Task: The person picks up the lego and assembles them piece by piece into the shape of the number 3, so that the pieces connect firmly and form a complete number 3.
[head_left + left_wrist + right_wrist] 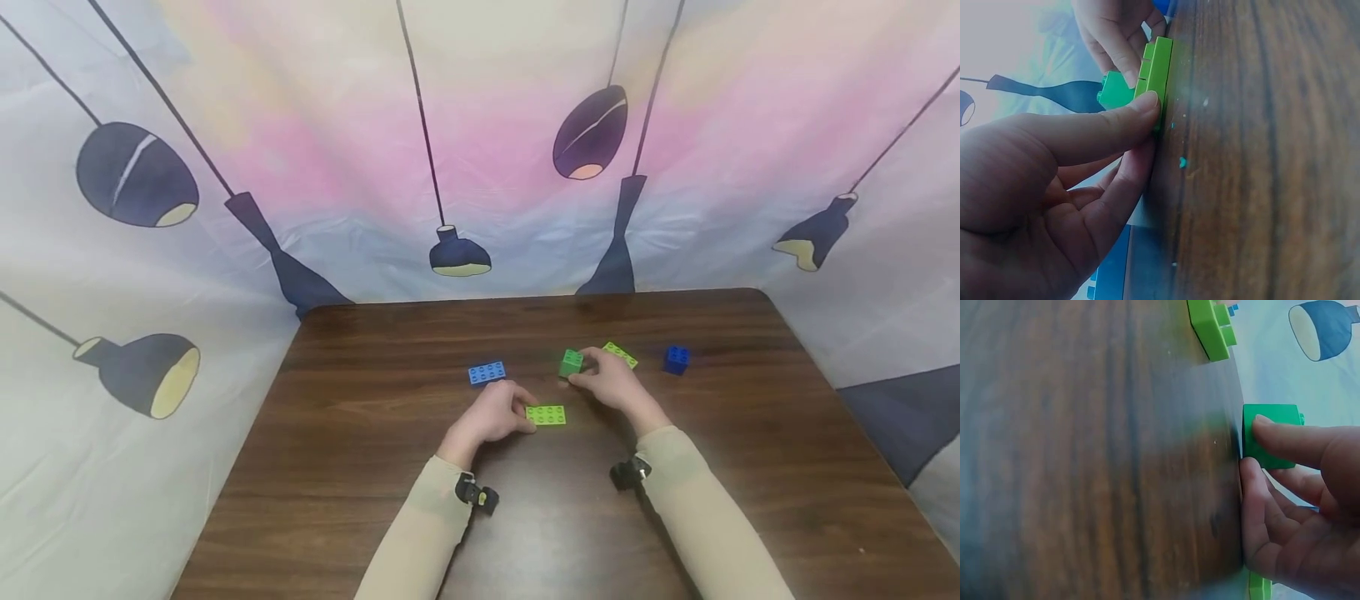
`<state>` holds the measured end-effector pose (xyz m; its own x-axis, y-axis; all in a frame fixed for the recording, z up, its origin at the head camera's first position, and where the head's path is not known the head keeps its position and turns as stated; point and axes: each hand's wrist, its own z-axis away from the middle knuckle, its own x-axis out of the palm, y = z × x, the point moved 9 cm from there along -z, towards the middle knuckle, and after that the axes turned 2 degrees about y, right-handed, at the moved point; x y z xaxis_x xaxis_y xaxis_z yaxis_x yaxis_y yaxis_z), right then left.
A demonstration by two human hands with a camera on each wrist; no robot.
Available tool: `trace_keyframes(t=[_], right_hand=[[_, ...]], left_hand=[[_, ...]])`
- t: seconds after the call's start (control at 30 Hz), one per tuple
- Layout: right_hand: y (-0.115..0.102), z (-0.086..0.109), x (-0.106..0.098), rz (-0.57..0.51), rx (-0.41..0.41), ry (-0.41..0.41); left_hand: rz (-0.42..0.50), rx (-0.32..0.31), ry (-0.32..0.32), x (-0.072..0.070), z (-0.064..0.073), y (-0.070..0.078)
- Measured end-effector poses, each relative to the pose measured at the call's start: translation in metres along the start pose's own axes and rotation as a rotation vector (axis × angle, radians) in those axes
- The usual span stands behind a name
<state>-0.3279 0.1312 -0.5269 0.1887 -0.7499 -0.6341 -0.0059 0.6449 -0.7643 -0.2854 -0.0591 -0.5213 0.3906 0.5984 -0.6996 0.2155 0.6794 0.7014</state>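
Note:
My left hand (pixel 491 412) pinches the left end of a flat lime-green toy brick (pixel 547 415) lying studs up on the table. In the left wrist view, the thumb presses on the side of that lime brick (pixel 1160 62). Farther back and to the right, my right hand (pixel 615 383) holds a taller green brick (pixel 571 363) between thumb and fingers. The right wrist view shows the thumb on the face of this green brick (pixel 1282 414), low by the tabletop. A gap separates the two held bricks.
Behind my left hand lies a light blue brick (pixel 486 373). A second flat lime brick (pixel 622 355) is partly hidden behind my right hand, and a dark blue brick (pixel 677 360) stands to its right. The wooden table (pixel 375 342) ends at a printed cloth backdrop (pixel 510 208).

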Motion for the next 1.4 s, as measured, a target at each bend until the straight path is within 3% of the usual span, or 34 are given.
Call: trace_keyframes(t=[0.33,0.63,0.9,1.4], right_hand=[[0.002,0.005,-0.002,-0.071,0.010,-0.031],[-0.006,0.028,0.005,-0.163,-0.025,-0.070],[-0.009,0.039,0.004,-0.152,-0.052,-0.063],[-0.013,0.042,0.012,-0.190,-0.066,-0.105]], left_hand=[[-0.008,-0.005,0.002,-0.002,0.000,0.003],[0.006,-0.008,-0.004,-0.002,0.002,0.003],[0.006,0.002,-0.001,-0.001,0.000,0.004],[0.018,-0.012,-0.001,-0.002,0.001,0.002]])
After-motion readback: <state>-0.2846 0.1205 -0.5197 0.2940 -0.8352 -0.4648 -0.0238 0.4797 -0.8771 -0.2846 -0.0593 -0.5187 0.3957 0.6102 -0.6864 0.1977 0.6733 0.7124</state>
